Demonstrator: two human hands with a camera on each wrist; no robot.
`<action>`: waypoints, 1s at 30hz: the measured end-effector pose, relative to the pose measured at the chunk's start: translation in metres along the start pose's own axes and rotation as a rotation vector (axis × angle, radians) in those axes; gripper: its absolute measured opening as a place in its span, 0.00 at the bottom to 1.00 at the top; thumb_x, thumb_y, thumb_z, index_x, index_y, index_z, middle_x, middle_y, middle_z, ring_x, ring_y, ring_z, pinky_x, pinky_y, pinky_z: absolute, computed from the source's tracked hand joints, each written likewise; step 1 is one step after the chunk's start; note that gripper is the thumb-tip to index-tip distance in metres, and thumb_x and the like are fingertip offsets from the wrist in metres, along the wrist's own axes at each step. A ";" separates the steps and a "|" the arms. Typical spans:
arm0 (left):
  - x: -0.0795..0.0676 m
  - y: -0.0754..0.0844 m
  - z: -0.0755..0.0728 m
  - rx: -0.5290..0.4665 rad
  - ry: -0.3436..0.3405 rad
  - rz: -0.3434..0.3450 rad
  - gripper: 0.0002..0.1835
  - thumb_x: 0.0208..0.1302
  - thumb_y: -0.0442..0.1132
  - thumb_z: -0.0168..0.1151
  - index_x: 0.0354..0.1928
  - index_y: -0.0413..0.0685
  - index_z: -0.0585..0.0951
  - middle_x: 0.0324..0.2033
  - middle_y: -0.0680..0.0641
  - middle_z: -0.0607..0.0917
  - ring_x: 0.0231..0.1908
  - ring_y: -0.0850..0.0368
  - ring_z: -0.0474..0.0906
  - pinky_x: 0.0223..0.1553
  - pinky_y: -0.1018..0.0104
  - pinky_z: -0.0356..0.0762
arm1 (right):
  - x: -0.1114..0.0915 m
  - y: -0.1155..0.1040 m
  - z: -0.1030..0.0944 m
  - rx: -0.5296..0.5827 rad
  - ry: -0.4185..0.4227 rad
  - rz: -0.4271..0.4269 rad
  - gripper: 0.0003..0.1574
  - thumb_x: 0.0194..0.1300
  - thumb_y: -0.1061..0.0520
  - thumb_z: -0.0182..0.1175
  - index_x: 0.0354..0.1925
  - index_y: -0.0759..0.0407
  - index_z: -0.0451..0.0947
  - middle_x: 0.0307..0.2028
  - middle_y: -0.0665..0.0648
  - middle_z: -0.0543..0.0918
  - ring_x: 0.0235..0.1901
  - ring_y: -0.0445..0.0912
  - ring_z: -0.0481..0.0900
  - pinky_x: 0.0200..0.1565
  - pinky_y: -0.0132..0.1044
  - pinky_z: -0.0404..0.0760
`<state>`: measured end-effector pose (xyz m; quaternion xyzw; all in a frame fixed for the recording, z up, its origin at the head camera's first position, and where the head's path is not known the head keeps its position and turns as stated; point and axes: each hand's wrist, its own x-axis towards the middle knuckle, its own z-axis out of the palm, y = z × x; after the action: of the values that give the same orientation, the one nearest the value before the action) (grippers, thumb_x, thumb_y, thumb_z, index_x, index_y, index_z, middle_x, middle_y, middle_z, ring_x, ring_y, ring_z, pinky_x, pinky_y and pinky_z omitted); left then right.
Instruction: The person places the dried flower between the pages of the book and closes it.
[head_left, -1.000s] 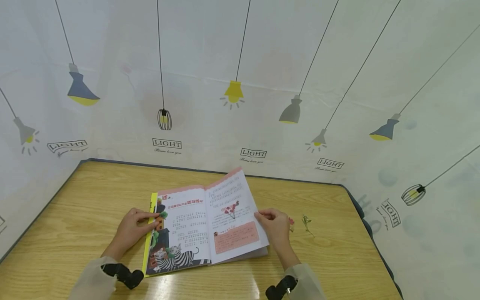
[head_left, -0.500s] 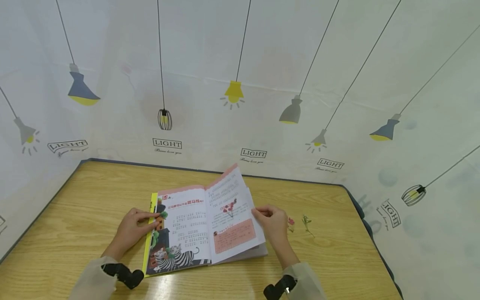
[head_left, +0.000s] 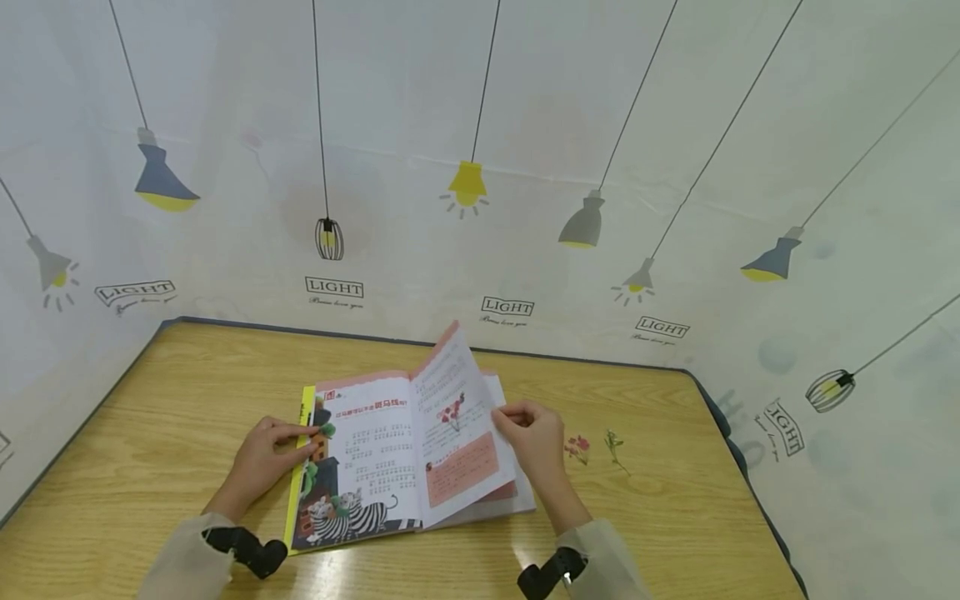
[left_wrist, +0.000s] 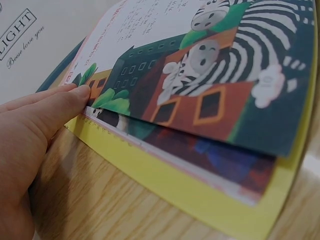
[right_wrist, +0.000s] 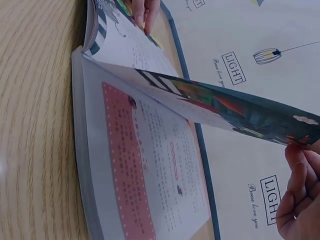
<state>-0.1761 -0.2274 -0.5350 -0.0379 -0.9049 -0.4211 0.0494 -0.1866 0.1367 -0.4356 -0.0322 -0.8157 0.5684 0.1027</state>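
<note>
An open magazine-like book (head_left: 375,467) lies on the table, its left page printed with zebras and a yellow cover edge showing beneath. My left hand (head_left: 262,457) rests at the left margin, its fingertips on the edge of the page, as the left wrist view also shows. With thumb and fingers my right hand (head_left: 536,433) pinches the outer edge of one right-hand leaf (right_wrist: 230,107), which stands raised and tilted. On that leaf is a red flower shape (head_left: 453,412). Beneath it, another page with a pink text box (right_wrist: 125,160) shows in the right wrist view.
Right of the book, a small red flower sprig (head_left: 577,448) and a green sprig (head_left: 615,448) lie on the wooden table (head_left: 660,500). A pale cloth wall (head_left: 390,167) printed with lamps rises behind the table's dark back edge.
My right hand has moved left, lifting the leaf further over and uncovering more of the page beneath and the red sprig on the table. The left hand has stayed in place.
</note>
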 end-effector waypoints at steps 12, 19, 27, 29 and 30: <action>0.001 -0.001 0.000 0.006 -0.003 0.001 0.19 0.56 0.47 0.65 0.46 0.44 0.83 0.35 0.46 0.72 0.32 0.55 0.62 0.34 0.61 0.58 | -0.004 -0.019 0.010 0.048 -0.036 -0.056 0.05 0.50 0.62 0.68 0.25 0.64 0.82 0.19 0.54 0.79 0.19 0.41 0.75 0.22 0.30 0.72; 0.001 -0.001 0.000 0.009 -0.001 0.005 0.18 0.56 0.47 0.65 0.46 0.45 0.83 0.35 0.46 0.72 0.32 0.55 0.61 0.33 0.61 0.57 | -0.007 -0.029 0.016 0.067 -0.048 -0.063 0.05 0.49 0.62 0.68 0.24 0.64 0.82 0.18 0.53 0.79 0.18 0.41 0.73 0.20 0.30 0.70; 0.001 0.000 0.000 0.002 -0.005 -0.002 0.19 0.56 0.47 0.65 0.46 0.44 0.83 0.35 0.45 0.72 0.32 0.54 0.62 0.34 0.60 0.58 | -0.008 -0.037 0.023 0.078 -0.042 -0.061 0.06 0.48 0.63 0.68 0.23 0.66 0.82 0.17 0.53 0.78 0.17 0.39 0.72 0.19 0.28 0.69; 0.000 0.001 0.000 0.004 -0.005 -0.003 0.19 0.56 0.47 0.65 0.46 0.44 0.83 0.36 0.45 0.72 0.33 0.54 0.63 0.34 0.60 0.59 | -0.008 -0.038 0.025 0.073 -0.036 -0.053 0.06 0.47 0.63 0.69 0.23 0.67 0.82 0.17 0.54 0.78 0.17 0.38 0.72 0.20 0.28 0.70; 0.000 0.001 0.000 0.004 -0.007 -0.004 0.19 0.56 0.47 0.65 0.46 0.44 0.83 0.36 0.45 0.72 0.33 0.54 0.63 0.34 0.60 0.59 | -0.008 -0.038 0.026 0.073 -0.033 -0.047 0.06 0.47 0.63 0.69 0.23 0.67 0.82 0.17 0.54 0.78 0.17 0.38 0.72 0.20 0.27 0.70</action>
<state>-0.1761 -0.2268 -0.5344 -0.0374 -0.9060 -0.4192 0.0457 -0.1815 0.0976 -0.4096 0.0002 -0.7966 0.5955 0.1035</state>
